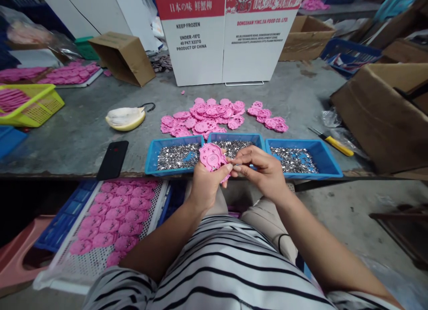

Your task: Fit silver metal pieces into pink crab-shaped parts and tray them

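My left hand (207,183) is closed around a pink moulded plastic piece (211,156), its face turned up with raised details. The fingers of my right hand (262,169) are pinched at the piece's right edge; what sits between the fingertips is too small to make out. Just beyond my hands stand a left blue tray (151,156), a middle blue tray (259,138) and a right blue tray (329,160), all holding small shiny metal parts. Behind them lies a loose heap of similar pink pieces (207,116).
A black phone (113,160) lies at the table's front edge, near a yellow-rimmed pouch-like object (125,119). To the right are a yellow-handled tool (337,146) and a cardboard box (377,113). A white carton (224,42) stands behind. Below left, a white perforated tray (95,263) holds rows of pink pieces.
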{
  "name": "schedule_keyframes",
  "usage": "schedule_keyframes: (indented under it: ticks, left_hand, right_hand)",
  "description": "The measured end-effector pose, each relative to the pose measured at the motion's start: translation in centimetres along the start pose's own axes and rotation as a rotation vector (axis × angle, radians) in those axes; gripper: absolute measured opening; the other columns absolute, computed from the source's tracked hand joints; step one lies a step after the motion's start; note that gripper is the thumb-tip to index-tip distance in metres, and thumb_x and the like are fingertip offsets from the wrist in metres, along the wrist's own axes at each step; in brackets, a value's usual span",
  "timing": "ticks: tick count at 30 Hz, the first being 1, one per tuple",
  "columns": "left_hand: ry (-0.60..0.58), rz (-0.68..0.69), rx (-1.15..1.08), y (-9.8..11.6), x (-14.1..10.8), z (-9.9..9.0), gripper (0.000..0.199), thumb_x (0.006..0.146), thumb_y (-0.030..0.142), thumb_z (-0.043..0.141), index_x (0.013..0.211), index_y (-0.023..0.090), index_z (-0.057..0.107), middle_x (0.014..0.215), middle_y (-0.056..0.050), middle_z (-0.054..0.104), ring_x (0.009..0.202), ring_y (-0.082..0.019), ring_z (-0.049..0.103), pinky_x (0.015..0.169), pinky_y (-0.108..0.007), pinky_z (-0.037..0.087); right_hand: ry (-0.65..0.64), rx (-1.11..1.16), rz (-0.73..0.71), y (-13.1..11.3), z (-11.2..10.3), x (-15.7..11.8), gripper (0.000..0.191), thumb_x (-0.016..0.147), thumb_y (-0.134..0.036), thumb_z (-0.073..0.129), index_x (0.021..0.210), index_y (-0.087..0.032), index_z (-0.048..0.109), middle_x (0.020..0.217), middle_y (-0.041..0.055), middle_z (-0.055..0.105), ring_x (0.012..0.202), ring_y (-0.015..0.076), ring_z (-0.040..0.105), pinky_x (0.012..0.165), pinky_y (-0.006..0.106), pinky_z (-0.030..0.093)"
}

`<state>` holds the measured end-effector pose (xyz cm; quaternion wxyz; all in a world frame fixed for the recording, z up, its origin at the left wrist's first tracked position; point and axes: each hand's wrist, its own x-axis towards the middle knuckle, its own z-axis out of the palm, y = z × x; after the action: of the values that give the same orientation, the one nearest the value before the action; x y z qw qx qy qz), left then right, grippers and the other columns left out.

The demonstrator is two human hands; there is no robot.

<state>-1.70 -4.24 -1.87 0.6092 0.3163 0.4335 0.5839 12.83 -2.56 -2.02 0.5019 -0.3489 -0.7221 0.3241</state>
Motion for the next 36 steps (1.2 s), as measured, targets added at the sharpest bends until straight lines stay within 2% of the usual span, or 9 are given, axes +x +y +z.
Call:
schedule_keyframes:
  ticks: [5,11,23,27,30,36]
  left_hand:
    - [0.004,0.058,0.018,0.15,-0.16,0.05,0.04,0.059,0.019,0.074,0.095,0.015,0.057,0.07,0.002,0.065,0.05,-0.012,0.061,0.035,-0.018,0.038]
    - [0.014,0.098,0.062,0.43,-0.39,0.12,0.037,0.062,0.018,0.072,0.096,0.016,0.056,0.07,0.003,0.064,0.052,-0.013,0.064,0.035,-0.018,0.038]
    - [0.0,0.013,0.031,0.54,-0.46,0.3,0.039,0.06,0.019,0.073,0.095,0.015,0.059,0.071,0.002,0.063,0.051,-0.012,0.063,0.034,-0.017,0.036]
    - [-0.01,0.004,0.028,0.54,-0.49,0.3,0.037,0.06,0.019,0.073,0.094,0.014,0.059,0.069,0.002,0.063,0.05,-0.013,0.063,0.034,-0.018,0.037]
    - [-0.019,-0.01,0.013,0.6,-0.49,0.28,0.037,0.06,0.019,0.073,0.093,0.014,0.058,0.068,0.002,0.063,0.05,-0.013,0.063,0.034,-0.017,0.036]
    - [-0.057,-0.062,-0.024,0.74,-0.39,0.23,0.039,0.059,0.02,0.073,0.094,0.015,0.056,0.061,0.003,0.061,0.047,-0.013,0.061,0.033,-0.017,0.035]
  right_hand:
    - [0.059,0.147,0.142,0.01,0.31,-0.08,0.015,0.079,-0.039,0.076,0.082,-0.024,0.077,0.085,0.0042,0.068,0.078,0.0159,0.064,0.068,0.031,0.054]
    - [0.087,0.231,0.192,-0.01,0.58,0.02,0.017,0.074,-0.04,0.08,0.075,-0.024,0.075,0.081,0.0029,0.067,0.077,0.0156,0.063,0.069,0.031,0.053]
    - [0.07,0.183,0.153,0.26,0.38,-0.16,0.015,0.078,-0.038,0.077,0.078,-0.023,0.075,0.082,0.0037,0.068,0.08,0.0164,0.064,0.073,0.033,0.053]
    - [0.056,0.12,0.13,0.28,0.3,-0.28,0.016,0.08,-0.038,0.075,0.078,-0.023,0.075,0.083,0.0049,0.069,0.079,0.017,0.064,0.066,0.031,0.053]
    - [0.048,0.068,0.093,0.27,0.23,-0.37,0.012,0.083,-0.034,0.073,0.08,-0.023,0.076,0.083,0.0049,0.069,0.077,0.0165,0.064,0.061,0.03,0.051]
    - [0.043,-0.06,-0.034,0.37,0.14,-0.56,0.006,0.084,-0.023,0.07,0.085,-0.025,0.076,0.084,0.0039,0.068,0.076,0.0155,0.064,0.061,0.029,0.052]
